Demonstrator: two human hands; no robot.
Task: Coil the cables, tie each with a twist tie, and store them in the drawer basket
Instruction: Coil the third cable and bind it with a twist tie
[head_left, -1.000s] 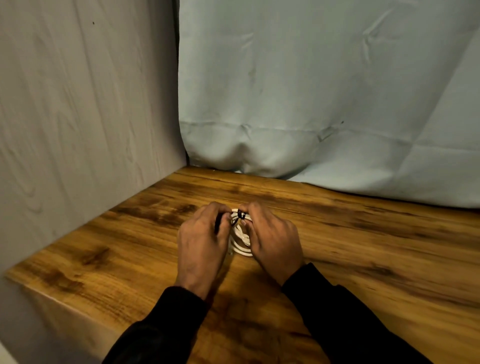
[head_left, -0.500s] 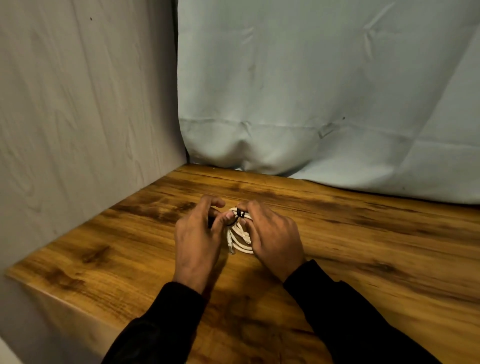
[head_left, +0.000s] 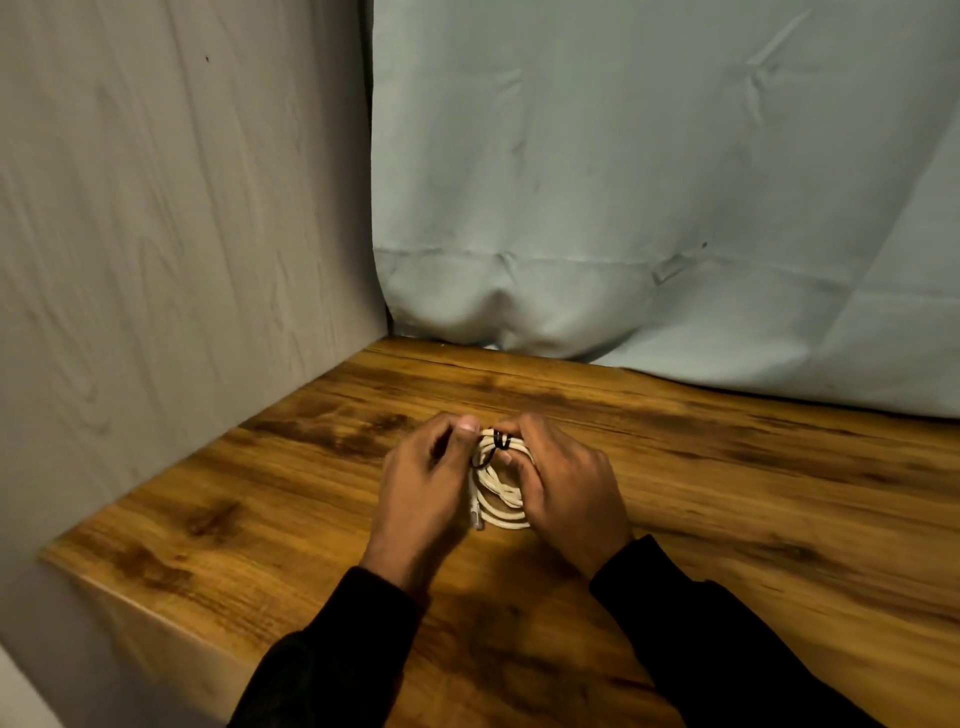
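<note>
Where wooden surface (head_left: 727, 493) meets wall, white cable coil (head_left: 501, 493) is held between both hands. Black twist tie (head_left: 493, 449) pinched by left hand (head_left: 421, 483); right hand (head_left: 569, 483) grip curled round coil.

A wooden tabletop (head_left: 727, 493) with dark, streaky grain filled the lower part of the view. A pale grey wood-grain panel (head_left: 171, 234) stood upright along its left edge. A light blue-grey cloth curtain (head_left: 649, 182), creased and seamed across, hung behind, its lower edge resting on the tabletop's far side.
</note>
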